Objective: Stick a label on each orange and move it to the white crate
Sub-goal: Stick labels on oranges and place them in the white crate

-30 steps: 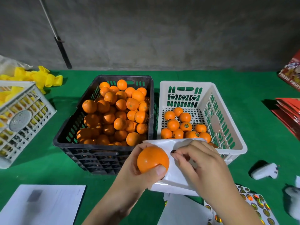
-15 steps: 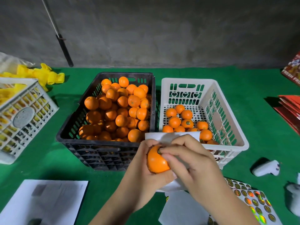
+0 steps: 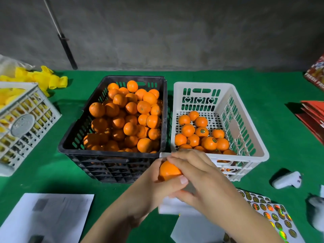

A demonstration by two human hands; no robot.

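Hands meet over the near edge of the crates, both on one orange (image 3: 169,171). Left hand (image 3: 157,188) cups it from below/left w/ thumb wrapped across its lower front; right hand (image 3: 201,179) lies over the top, fingers (image 3: 177,157) pressed onto the peel. Can't tell if a label sits under those fingers — hidden. White backing sheet (image 3: 173,206) shows below the hands and a sliver of it pokes out above them, so it seems pinched in the same grip.

Orange is held in the air just in front of the gap between black crate (image 3: 112,155) and white crate (image 3: 249,151), not inside either. Black crate, on the left, is heaped w/ unlabelled oranges (image 3: 126,118). White crate, touching or just beside it on the right, has a single loose layer of oranges (image 3: 201,134) in its near half; several show small dark round labels.

Green worktop (image 3: 43,163) carries the rest: sticker sheets (image 3: 270,211) w/ shiny round labels under the right forearm, printed paper (image 3: 49,216) near left, white lattice crate (image 3: 24,123) w/ yellow items far left, yellow net sleeves (image 3: 43,79) behind it, small white device (image 3: 287,179) on the right, red cartons (image 3: 313,118) at the right edge.
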